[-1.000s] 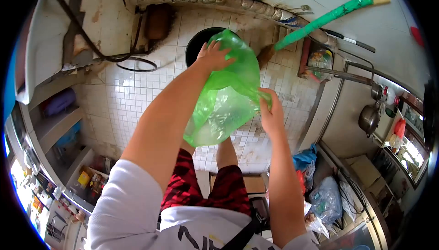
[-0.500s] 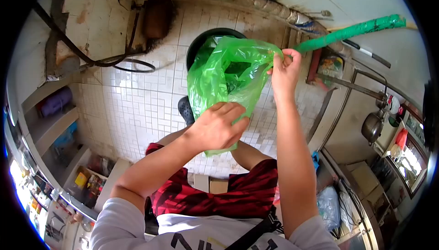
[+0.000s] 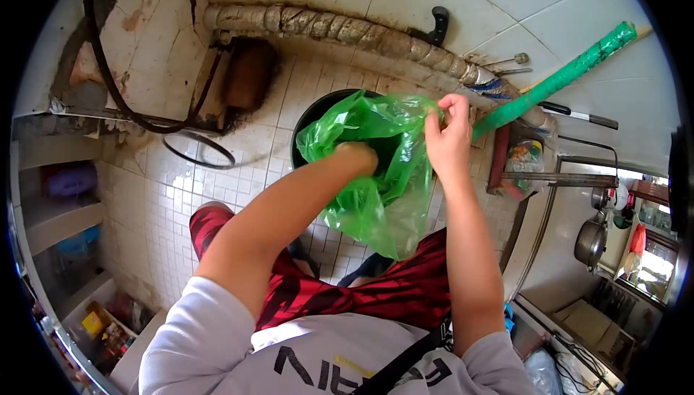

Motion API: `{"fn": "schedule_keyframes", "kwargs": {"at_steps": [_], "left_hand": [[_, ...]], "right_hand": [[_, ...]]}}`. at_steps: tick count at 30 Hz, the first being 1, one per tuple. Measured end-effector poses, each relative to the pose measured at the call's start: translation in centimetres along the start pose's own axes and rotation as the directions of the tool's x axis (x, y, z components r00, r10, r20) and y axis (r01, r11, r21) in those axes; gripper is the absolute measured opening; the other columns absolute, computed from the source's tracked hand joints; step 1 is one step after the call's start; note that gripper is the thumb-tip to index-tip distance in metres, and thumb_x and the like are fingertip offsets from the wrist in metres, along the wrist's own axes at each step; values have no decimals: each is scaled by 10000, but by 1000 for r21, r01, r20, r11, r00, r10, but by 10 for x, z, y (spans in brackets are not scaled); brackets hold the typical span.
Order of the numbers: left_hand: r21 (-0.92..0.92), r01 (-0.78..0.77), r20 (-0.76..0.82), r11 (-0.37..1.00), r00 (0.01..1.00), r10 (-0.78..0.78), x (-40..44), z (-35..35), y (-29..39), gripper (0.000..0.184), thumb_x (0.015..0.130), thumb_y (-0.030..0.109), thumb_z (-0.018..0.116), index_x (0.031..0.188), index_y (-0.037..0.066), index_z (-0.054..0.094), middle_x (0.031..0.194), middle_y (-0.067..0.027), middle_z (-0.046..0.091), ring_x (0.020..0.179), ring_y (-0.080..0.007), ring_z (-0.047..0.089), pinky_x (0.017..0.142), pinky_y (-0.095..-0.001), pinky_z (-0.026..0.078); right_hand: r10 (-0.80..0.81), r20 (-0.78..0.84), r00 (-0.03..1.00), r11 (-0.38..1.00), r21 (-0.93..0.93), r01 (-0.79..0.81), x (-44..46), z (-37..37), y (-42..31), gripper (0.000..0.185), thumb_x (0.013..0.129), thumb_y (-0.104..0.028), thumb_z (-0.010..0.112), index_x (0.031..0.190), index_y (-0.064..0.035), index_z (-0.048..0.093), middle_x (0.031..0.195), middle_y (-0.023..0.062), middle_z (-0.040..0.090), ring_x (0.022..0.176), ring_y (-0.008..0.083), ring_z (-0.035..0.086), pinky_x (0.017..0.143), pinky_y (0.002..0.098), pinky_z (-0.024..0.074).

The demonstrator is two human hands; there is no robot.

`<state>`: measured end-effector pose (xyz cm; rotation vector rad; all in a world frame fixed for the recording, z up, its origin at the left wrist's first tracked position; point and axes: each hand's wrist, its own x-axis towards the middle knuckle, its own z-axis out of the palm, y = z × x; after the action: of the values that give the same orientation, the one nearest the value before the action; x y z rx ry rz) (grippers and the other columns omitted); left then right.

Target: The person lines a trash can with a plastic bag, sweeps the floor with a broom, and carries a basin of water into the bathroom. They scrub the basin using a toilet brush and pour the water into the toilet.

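A thin green plastic bag (image 3: 394, 211) hangs with its mouth open over a dark round bin (image 3: 303, 133) on the tiled floor. My left hand (image 3: 358, 158) reaches down into the bag's mouth; its fingers are hidden by the plastic. At the bag's right rim, my right hand (image 3: 450, 135) pinches the plastic between thumb and fingers and holds it up. The lower part of the bag drapes over the near side of the bin.
A green-wrapped pole (image 3: 557, 83) leans at the right, near a wooden rack (image 3: 499, 156) with a plastic bag. A wrapped pipe (image 3: 340, 30) runs along the wall. A black hose (image 3: 112, 80) hangs at the left. Shelves (image 3: 69, 221) stand at the far left.
My left hand has moved from the near edge of the bag into its mouth. My right hand keeps its pinch on the rim. The bag now spreads wider over the bin, and my knees are bent lower.
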<state>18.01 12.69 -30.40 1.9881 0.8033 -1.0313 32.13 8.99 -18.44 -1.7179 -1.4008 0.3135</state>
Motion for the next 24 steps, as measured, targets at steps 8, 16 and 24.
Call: {"fn": "schedule_keyframes", "kwargs": {"at_steps": [8, 16, 24], "left_hand": [[-100, 206, -290, 973, 930, -227, 120, 42, -39, 347, 852, 197, 626, 1165, 71, 704, 1307, -182, 617, 1216, -360, 587, 964, -562, 470], [183, 122, -103, 975, 989, -105, 31, 6, -10, 390, 869, 240, 615, 1217, 78, 684, 1320, -173, 618, 1216, -362, 593, 975, -656, 412], [295, 444, -547, 846, 804, -232, -131, 8, 0, 612, 831, 398, 644, 1343, 70, 577, 1446, -222, 441, 1407, -393, 330, 1108, -674, 223]], "right_hand": [[-201, 24, 979, 963, -180, 202, -45, 6, 7, 262, 809, 38, 660, 1025, -40, 535, 1100, 176, 486, 915, 351, 589, 785, 432, 514], [-224, 207, 953, 827, -477, 298, -35, 4, 14, 149, 831, -106, 689, 969, -68, 650, 1368, 209, 454, 1171, 401, 509, 924, 502, 451], [-204, 233, 951, 972, -69, 225, 4, -6, 42, 464, 826, 88, 528, 1250, -93, 575, 1029, 199, 590, 937, 394, 611, 839, 459, 509]]}}
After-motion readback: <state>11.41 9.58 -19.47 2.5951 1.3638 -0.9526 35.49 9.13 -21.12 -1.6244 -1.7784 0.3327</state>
